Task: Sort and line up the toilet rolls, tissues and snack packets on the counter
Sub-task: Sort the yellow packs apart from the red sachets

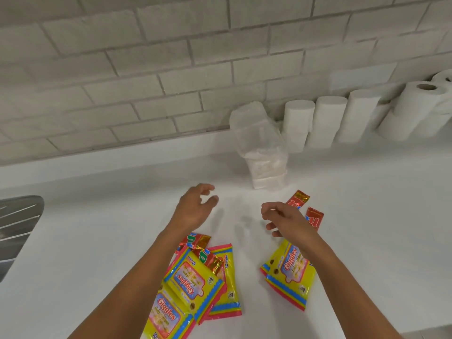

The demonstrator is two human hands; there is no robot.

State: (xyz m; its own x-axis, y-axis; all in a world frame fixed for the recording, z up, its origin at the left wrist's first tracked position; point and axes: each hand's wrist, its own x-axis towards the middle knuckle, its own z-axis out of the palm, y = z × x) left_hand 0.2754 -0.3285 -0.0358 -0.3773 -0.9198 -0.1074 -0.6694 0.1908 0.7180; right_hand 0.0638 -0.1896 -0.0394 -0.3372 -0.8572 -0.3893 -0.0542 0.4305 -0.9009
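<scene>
Glossy yellow wipe packets (193, 282) lie beneath the empty, loosely curled left hand (195, 206) and right hand (286, 218).

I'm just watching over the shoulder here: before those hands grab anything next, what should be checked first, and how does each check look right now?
1. Left hand free to pick something up: ok, fingers loosely curled, holding nothing.
2. Right hand free: cannot tell, it hovers over the red packets and partly hides them.
3. Toilet rolls lined up: ok, upright in a row against the brick wall.
4. Yellow wipes packs lined up: not ok, they overlap in a heap, with one pack lying apart.
5. Red packets sorted: not ok, some lie in the heap, others near the right hand.
6. Bare counter to line things up on: ok.
</scene>
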